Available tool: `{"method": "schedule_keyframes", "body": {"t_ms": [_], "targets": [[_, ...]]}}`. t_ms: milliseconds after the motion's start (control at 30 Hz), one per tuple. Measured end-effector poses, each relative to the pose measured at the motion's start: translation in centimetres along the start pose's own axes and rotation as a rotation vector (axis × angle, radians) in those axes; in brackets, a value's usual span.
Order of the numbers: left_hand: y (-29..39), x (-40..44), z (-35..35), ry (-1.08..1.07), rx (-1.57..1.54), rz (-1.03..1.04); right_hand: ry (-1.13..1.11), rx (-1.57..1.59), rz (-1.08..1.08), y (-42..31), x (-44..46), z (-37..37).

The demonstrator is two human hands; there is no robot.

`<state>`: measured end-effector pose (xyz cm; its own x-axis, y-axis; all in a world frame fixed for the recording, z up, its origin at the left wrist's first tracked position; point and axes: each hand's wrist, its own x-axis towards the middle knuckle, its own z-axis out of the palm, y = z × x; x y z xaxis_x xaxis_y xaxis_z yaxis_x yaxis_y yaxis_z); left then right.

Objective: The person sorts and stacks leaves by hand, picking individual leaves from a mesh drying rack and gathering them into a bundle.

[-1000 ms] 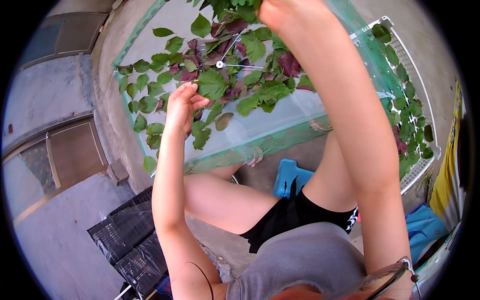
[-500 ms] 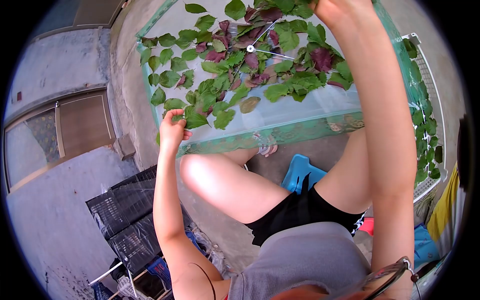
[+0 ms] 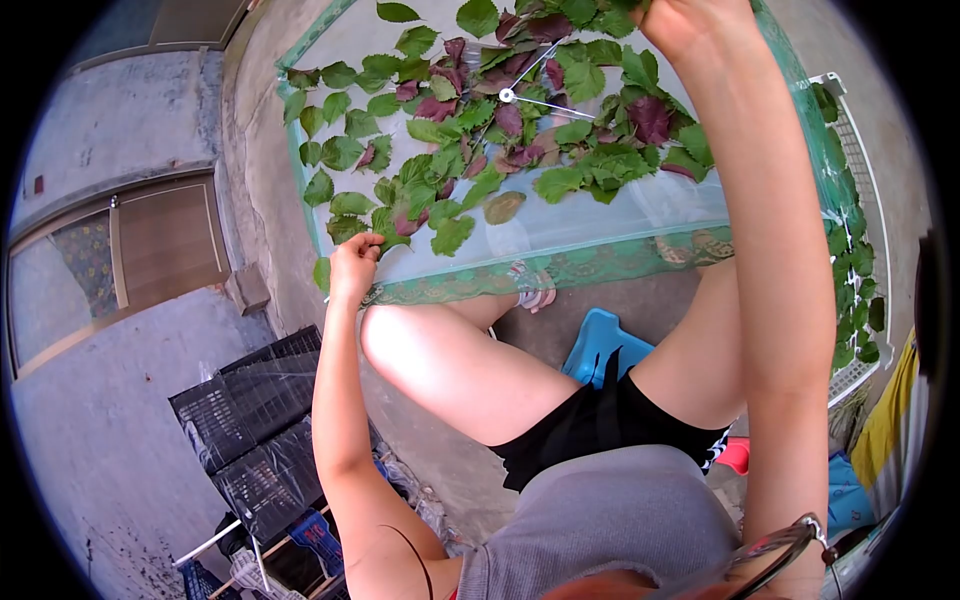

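Green and purple perilla leaves (image 3: 415, 175) lie scattered over a pale mesh sheet (image 3: 600, 222) with a green lace border (image 3: 610, 262). My left hand (image 3: 354, 268) is at the sheet's near left corner, thumb and fingers pinched together at the edge of a green leaf (image 3: 388, 228). My right hand (image 3: 690, 25) reaches to the far right of the sheet, beside a green leaf at the top edge. Its fingers are mostly cut off by the top of the view.
A white rack (image 3: 878, 230) with more green leaves stands at the right. Below the sheet is a blue plastic object (image 3: 600, 345) between my legs. Black crates (image 3: 250, 400) stand at the lower left, near a grey wall (image 3: 100, 420). White-tipped thin rods (image 3: 507, 96) cross at the sheet's middle.
My left hand's fingers, raised and apart before, have closed at the leaf at the near left corner. My right hand stays at the top edge. The view has shifted slightly.
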<state>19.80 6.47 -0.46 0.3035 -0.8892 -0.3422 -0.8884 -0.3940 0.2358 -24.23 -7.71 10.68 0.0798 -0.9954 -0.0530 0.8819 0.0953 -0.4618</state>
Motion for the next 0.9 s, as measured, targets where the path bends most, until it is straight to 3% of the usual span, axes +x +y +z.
{"method": "schedule_keyframes", "body": {"t_ms": [233,333,400,633,833,900], "targets": [[0.2,0.7,0.8,-0.013,0.126,0.069,-0.005,-0.023,-0.006,0.2,0.1,0.0],[0.9,0.6,0.6,0.006,0.129,0.223,0.025,-0.030,-0.053,0.3,-0.6,0.6],[1.5,0.6,0.1,-0.096,0.003,0.315,0.008,-0.022,-0.037,0.1,-0.2,0.2],[2.0,0.7,-0.4,-0.190,-0.068,0.290,-0.005,-0.023,-0.027,0.1,0.0,0.1],[2.5,1.2,-0.7,-0.169,-0.117,0.272,-0.035,0.009,-0.006,0.3,0.3,-0.1],[3.9,1.3,-0.7,-0.068,-0.124,0.318,-0.007,-0.006,-0.015,0.3,0.3,0.1]]}}
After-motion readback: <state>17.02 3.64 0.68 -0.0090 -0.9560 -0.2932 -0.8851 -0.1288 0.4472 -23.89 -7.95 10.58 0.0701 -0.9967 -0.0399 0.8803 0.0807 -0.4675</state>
